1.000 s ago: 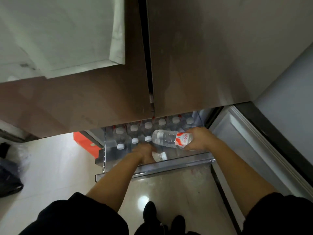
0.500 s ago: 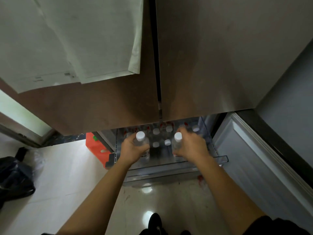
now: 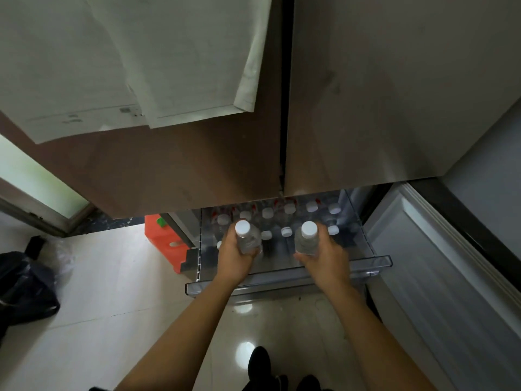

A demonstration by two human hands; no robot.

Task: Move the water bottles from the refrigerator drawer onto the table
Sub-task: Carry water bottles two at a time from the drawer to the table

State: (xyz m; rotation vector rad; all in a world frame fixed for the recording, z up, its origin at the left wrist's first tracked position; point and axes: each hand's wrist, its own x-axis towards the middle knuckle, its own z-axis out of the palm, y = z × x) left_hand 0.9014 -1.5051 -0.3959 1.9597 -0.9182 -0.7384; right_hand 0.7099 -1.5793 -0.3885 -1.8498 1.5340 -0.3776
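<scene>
Moved: since half a second ago both bottles have come a little higher above the drawer, caps up; a second ago the right one lay sideways
Left hand: the left hand (image 3: 236, 256) is clamped round the body of the left bottle (image 3: 245, 239), fingers wrapped tight
Right hand: the right hand (image 3: 324, 258) is closed the same way on the right bottle (image 3: 306, 240), slightly blurred
Bottles held: clear ribbed plastic, round white screw caps, both upright over the front of the drawer
Drawer: the refrigerator drawer (image 3: 332, 270) is pulled out, clear plastic walls with a thick glossy front rim
Remaining stock: the other bottles (image 3: 287, 221) stand upright in rows inside, white caps, red labels showing at the back
Fridge doors: the upper doors (image 3: 366, 94) are smooth brushed metal, papers (image 3: 135, 60) hanging on the left one
Floor: pale glossy tile floor (image 3: 112, 320), an orange stool (image 3: 166, 246) beside the drawer
</scene>
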